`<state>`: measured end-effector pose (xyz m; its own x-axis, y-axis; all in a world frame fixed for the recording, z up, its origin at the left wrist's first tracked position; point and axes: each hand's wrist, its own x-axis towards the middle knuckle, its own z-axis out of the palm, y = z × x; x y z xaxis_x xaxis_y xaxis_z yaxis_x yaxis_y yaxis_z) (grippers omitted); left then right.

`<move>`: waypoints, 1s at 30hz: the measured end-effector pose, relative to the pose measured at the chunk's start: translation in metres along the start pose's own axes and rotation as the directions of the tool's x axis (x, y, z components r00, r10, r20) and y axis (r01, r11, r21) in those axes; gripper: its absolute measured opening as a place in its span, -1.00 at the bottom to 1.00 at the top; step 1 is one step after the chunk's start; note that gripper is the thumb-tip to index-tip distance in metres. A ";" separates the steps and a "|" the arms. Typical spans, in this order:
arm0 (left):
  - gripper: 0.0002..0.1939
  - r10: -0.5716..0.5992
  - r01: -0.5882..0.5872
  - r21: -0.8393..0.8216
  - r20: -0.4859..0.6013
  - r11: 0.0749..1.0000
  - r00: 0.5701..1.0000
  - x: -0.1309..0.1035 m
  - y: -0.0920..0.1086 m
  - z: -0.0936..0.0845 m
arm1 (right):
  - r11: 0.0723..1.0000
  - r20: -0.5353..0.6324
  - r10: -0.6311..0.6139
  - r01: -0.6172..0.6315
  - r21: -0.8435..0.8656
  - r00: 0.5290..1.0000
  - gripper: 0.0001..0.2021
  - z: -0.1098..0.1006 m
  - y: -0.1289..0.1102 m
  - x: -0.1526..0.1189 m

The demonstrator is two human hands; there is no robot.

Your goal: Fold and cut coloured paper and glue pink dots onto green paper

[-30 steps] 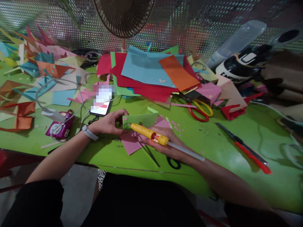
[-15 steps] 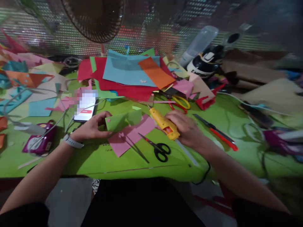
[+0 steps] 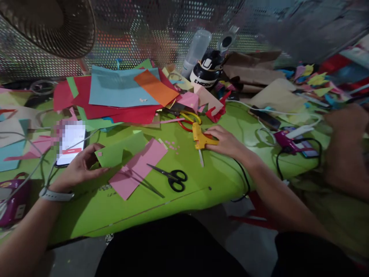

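My left hand pinches the left end of a folded green paper piece, thumb in front. A tiny pink square sticks to the green paper's left corner. My right hand grips the handle of a yellow glue gun, whose nozzle points away from me and whose white glue stick juts toward me. Between the hands lies a pink paper strip, partly under the green paper. Tweezers lie across the strip, and black-handled scissors lie to their right. Small pink paper bits are scattered nearby.
Coloured paper sheets are piled at the back, with yellow-red scissors beside them. A phone lies by my left hand. A fan, a black-and-white bottle and cables stand behind. Another person's arm rests at the right.
My view has swung to the right. My right hand has moved the glue gun away from the green paper and turned it. The left hand stays at the green paper.
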<state>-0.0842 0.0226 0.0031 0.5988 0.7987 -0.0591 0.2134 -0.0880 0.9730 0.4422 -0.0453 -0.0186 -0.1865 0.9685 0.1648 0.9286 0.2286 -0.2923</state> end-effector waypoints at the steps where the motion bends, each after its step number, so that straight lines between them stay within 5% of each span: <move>1: -0.57 -0.003 0.003 -0.004 -0.003 1.000 1.000 0.000 0.000 0.000 | 1.000 0.029 -0.017 0.017 0.003 0.999 -0.60 -0.003 0.000 0.001; 4: -0.57 0.020 -0.021 -0.008 -0.027 1.000 0.999 0.001 0.003 0.000 | 0.995 0.012 -0.087 0.087 -0.052 0.996 -0.59 -0.013 -0.016 0.001; 8: -0.58 0.044 -0.045 -0.022 -0.042 0.999 0.998 0.002 0.008 0.002 | 0.968 -0.180 -0.242 0.224 -0.112 0.953 -0.80 -0.018 -0.082 -0.008; 11: -0.58 0.066 -0.068 -0.056 -0.038 0.996 0.997 0.002 0.008 0.005 | 0.827 -0.040 -0.562 0.562 -0.001 0.826 -0.81 -0.005 -0.148 -0.015; 13: -0.56 0.070 -0.072 -0.068 -0.025 0.995 0.997 0.001 0.007 0.007 | 0.766 0.111 -0.643 0.637 0.086 0.758 -0.64 0.009 -0.184 -0.019; 15: -0.55 0.069 -0.070 -0.074 -0.019 0.995 0.997 0.000 0.005 0.009 | 0.789 0.175 -0.609 0.614 0.026 0.774 -0.53 0.025 -0.207 -0.022; 20: -0.56 0.095 -0.096 -0.086 -0.016 0.992 0.995 -0.002 0.005 0.010 | 0.798 0.170 -0.581 0.598 -0.070 0.796 -0.77 0.043 -0.219 -0.024; 23: -0.57 0.089 -0.088 -0.090 0.005 0.992 0.996 -0.003 0.006 0.010 | 0.863 0.096 -0.506 0.502 0.058 0.857 -0.75 0.031 -0.212 -0.021; 26: -0.55 0.075 -0.074 -0.117 0.004 0.990 0.997 -0.003 0.005 0.010 | 0.888 0.085 -0.261 0.205 0.411 0.962 -0.80 0.013 -0.204 -0.012; 30: -0.56 0.084 -0.083 -0.142 0.002 0.986 0.996 -0.004 0.002 0.010 | 0.566 0.226 0.016 -0.195 0.801 0.974 -0.73 -0.005 -0.192 0.007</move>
<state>-0.0782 0.0131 0.0025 0.6165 0.7870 0.0226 0.0508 -0.0684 0.9964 0.2644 -0.0828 0.0438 -0.2395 0.9692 -0.0567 0.3052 0.0197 -0.9521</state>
